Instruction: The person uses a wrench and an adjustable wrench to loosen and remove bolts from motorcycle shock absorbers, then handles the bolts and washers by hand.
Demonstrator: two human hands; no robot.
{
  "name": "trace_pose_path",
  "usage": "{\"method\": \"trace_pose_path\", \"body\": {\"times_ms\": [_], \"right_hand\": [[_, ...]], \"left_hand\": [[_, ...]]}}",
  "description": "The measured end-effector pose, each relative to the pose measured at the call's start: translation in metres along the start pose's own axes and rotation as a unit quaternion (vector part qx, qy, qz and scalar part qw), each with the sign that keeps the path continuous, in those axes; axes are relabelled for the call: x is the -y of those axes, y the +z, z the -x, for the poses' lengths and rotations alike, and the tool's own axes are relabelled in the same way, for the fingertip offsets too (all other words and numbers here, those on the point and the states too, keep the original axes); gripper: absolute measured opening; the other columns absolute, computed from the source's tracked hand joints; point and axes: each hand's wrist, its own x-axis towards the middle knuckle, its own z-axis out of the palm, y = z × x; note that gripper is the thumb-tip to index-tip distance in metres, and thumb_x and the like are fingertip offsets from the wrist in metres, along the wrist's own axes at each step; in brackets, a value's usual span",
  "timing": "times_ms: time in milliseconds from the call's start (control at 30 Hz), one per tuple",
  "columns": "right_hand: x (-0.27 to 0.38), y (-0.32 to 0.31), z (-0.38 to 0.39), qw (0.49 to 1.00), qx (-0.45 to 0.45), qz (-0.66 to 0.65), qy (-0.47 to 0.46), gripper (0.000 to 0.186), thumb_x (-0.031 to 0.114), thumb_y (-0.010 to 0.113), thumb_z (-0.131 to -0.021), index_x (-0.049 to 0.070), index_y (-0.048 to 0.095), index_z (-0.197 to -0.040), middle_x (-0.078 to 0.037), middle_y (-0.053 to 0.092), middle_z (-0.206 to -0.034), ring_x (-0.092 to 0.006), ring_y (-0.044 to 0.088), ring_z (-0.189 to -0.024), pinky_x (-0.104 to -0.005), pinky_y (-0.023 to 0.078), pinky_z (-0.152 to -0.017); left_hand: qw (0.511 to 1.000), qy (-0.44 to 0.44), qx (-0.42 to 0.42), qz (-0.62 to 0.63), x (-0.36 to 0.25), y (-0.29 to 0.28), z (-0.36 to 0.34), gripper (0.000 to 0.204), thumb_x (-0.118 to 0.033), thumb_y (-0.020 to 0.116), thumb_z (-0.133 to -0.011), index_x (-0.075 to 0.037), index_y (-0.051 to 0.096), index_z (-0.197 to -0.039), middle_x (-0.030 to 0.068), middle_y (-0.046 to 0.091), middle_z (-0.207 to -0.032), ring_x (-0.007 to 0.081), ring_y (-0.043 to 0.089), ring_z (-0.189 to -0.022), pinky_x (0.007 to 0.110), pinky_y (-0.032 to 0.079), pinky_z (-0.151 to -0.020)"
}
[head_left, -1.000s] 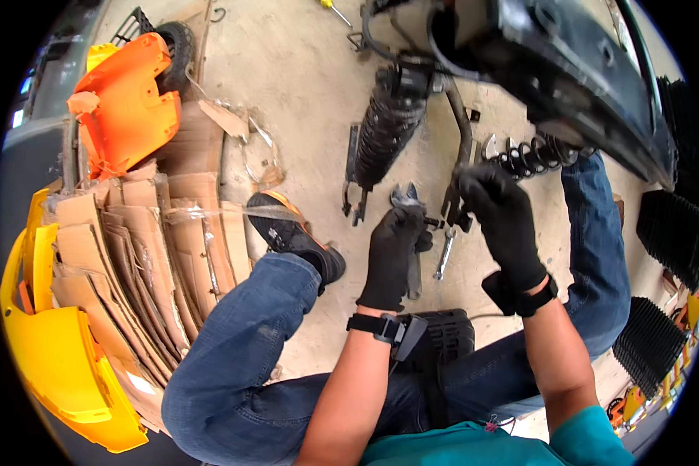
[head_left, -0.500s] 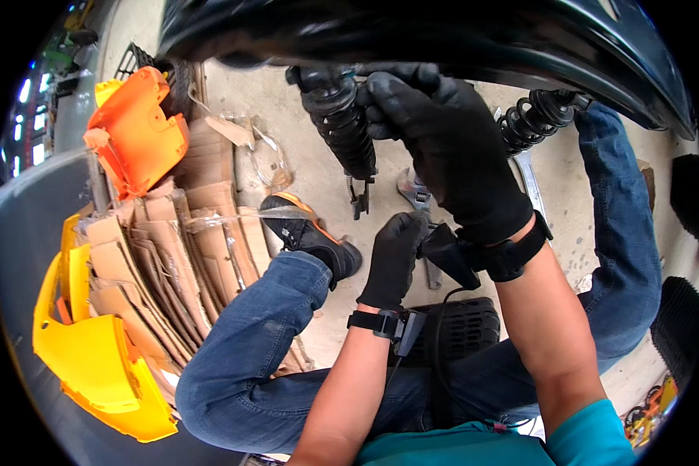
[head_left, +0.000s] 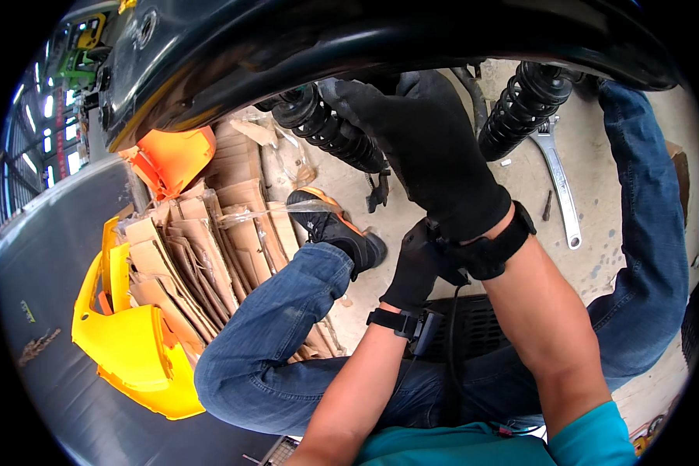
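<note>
My right hand [head_left: 435, 147], in a black glove, reaches up under a large glossy black curved panel [head_left: 412, 35]. Its fingertips are hidden by the panel and the hand itself. It is close beside the left black coil-spring shock absorber [head_left: 326, 128], which hangs tilted. Lower down, my left hand [head_left: 413, 268], also in a black glove, is bent closed behind my right wrist. What its fingers hold, if anything, is covered. A second shock absorber [head_left: 524, 105] hangs to the right of my right hand.
A silver adjustable wrench [head_left: 559, 182] lies on the concrete floor at right, near a small dark tool [head_left: 547, 206]. Stacked flattened cardboard [head_left: 202, 248], an orange plastic part [head_left: 171, 159] and a yellow one [head_left: 136, 346] are at left. A black grated crate [head_left: 470, 326] stands between my legs.
The view has shifted, so the black panel covers more at the upper left. My right hand has gone further up under the panel. My left hand now sits partly behind my right wrist.
</note>
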Motion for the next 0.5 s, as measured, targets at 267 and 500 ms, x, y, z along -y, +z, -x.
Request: {"method": "trace_pose_path", "body": {"times_ms": [267,500], "right_hand": [[0.023,0.015,0.022,0.995,-0.031,-0.065,0.064,0.027,0.011,0.059,-0.096,-0.001,0.066,-0.12,0.0,0.066,-0.087,-0.0039,0.054,-0.072,-0.0195,0.044,-0.065],[0.028,0.013,0.029,0.98,0.0,-0.149,0.13,0.036,0.013,0.058,-0.098,-0.002,0.059,-0.131,-0.005,0.067,-0.1,-0.0063,0.055,-0.08,-0.0217,0.046,-0.07]], "left_hand": [[0.783,-0.248,0.044,0.569,0.008,-0.009,0.018,0.069,-0.053,0.035,-0.104,-0.012,0.017,-0.157,0.0144,0.026,-0.16,0.0283,0.028,-0.147,0.043,0.027,-0.121],[0.68,-0.158,0.22,0.681,-0.036,0.02,0.005,0.053,-0.027,0.051,-0.103,-0.004,0.034,-0.147,0.0161,0.048,-0.143,0.0262,0.052,-0.129,0.04,0.049,-0.106]]}}
